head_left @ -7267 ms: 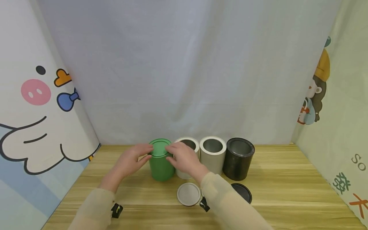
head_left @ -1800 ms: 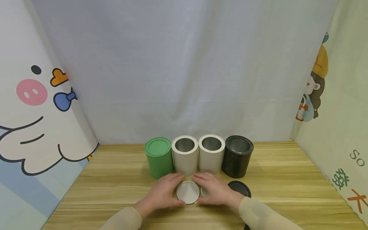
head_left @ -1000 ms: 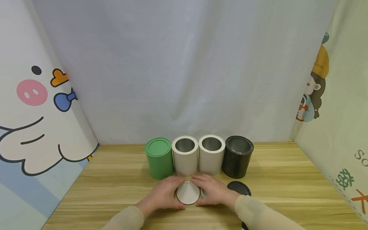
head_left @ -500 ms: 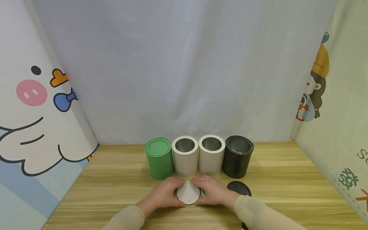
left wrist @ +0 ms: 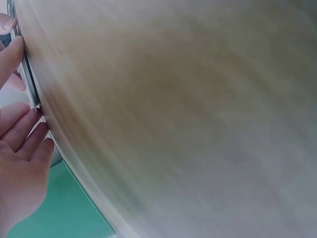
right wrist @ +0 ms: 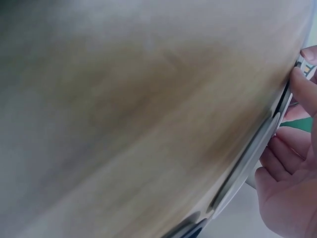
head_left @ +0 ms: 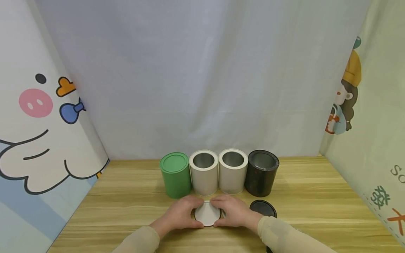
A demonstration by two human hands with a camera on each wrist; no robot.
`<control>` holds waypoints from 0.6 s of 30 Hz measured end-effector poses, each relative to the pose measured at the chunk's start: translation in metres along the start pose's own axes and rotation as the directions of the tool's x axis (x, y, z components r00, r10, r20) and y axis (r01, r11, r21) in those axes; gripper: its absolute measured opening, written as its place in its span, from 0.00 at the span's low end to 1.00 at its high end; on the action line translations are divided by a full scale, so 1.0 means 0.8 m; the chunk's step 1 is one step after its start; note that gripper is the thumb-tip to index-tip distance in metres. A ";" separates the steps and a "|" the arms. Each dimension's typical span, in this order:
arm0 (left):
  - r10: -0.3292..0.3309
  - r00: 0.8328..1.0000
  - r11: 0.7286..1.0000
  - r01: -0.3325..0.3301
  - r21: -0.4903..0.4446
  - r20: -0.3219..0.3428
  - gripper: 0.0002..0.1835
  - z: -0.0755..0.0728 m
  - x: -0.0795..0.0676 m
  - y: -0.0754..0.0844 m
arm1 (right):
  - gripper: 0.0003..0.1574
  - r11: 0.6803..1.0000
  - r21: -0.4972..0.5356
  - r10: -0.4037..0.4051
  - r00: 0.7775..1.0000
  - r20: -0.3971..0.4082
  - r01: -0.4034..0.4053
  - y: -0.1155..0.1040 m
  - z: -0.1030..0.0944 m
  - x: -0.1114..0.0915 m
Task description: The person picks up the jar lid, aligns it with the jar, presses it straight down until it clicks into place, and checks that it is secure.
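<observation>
A round white can lid [head_left: 207,215] lies at the front of the table, between both hands. My left hand [head_left: 181,213] holds its left edge, thumb near and fingers far. My right hand [head_left: 232,212] grips the right edge the same way. Fingers of the left hand [left wrist: 22,161] and the right hand [right wrist: 292,173] meet the thin rim in the wrist views. A second pale lid [right wrist: 247,161] lies beside it, mostly hidden under the right hand in the head view. Behind stand two white cans [head_left: 204,182] without lids, their mouths showing grey interiors.
A green can [head_left: 175,181] with its lid on stands left of the white cans, and an uncovered black can [head_left: 261,181] stands right. The cans form a close row. A black lid [head_left: 263,208] lies in front of the black can. Grey cloth [head_left: 202,88] hangs behind the table.
Earlier both hands were on the green can's lid. They have since come down to the white lid and drawn in on its edges. Over the last second they have barely moved.
</observation>
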State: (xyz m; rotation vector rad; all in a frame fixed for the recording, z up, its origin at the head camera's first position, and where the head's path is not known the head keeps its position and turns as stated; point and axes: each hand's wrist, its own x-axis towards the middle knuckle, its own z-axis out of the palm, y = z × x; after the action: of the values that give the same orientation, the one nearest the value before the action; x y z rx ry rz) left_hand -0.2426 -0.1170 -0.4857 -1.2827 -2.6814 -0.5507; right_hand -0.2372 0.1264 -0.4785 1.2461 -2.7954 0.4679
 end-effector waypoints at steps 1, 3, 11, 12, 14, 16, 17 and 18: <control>0.001 1.000 1.000 -0.001 0.000 0.000 0.29 0.000 0.000 0.000 | 0.41 1.000 0.003 0.001 1.000 0.000 -0.001 0.000 0.000 0.000; 0.002 1.000 1.000 -0.002 0.001 0.002 0.28 0.000 -0.001 0.000 | 0.41 1.000 0.009 0.007 1.000 0.001 -0.007 -0.001 0.000 -0.001; 0.006 1.000 1.000 -0.006 -0.021 0.007 0.30 -0.002 -0.003 0.001 | 0.40 0.999 0.049 0.020 1.000 0.010 -0.020 -0.004 -0.004 -0.005; 0.002 1.000 1.000 -0.002 -0.022 0.011 0.31 -0.003 -0.003 0.002 | 0.40 0.998 0.052 0.017 1.000 0.009 -0.018 -0.004 -0.005 -0.006; -0.002 1.000 1.000 0.003 -0.026 0.015 0.32 -0.004 -0.003 0.002 | 0.40 0.998 0.057 0.010 1.000 0.004 -0.010 -0.004 -0.005 -0.007; -0.003 1.000 0.999 0.003 -0.032 0.012 0.32 -0.005 -0.004 0.003 | 0.40 0.998 0.063 0.003 1.000 -0.005 -0.002 -0.004 -0.005 -0.008; -0.002 1.000 0.999 0.002 -0.035 0.009 0.32 -0.005 -0.004 0.003 | 0.40 0.998 0.068 -0.002 1.000 -0.010 0.003 -0.003 -0.005 -0.008; 0.000 1.000 0.999 0.000 -0.039 0.004 0.32 -0.005 -0.005 0.003 | 0.40 0.997 0.074 -0.006 1.000 -0.016 0.007 -0.003 -0.005 -0.009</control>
State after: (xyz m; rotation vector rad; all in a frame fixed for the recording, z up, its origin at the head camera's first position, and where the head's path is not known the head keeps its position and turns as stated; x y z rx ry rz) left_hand -0.2387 -0.1202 -0.4822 -1.2947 -2.6869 -0.6035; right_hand -0.2310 0.1312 -0.4753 1.2587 -2.7847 0.5830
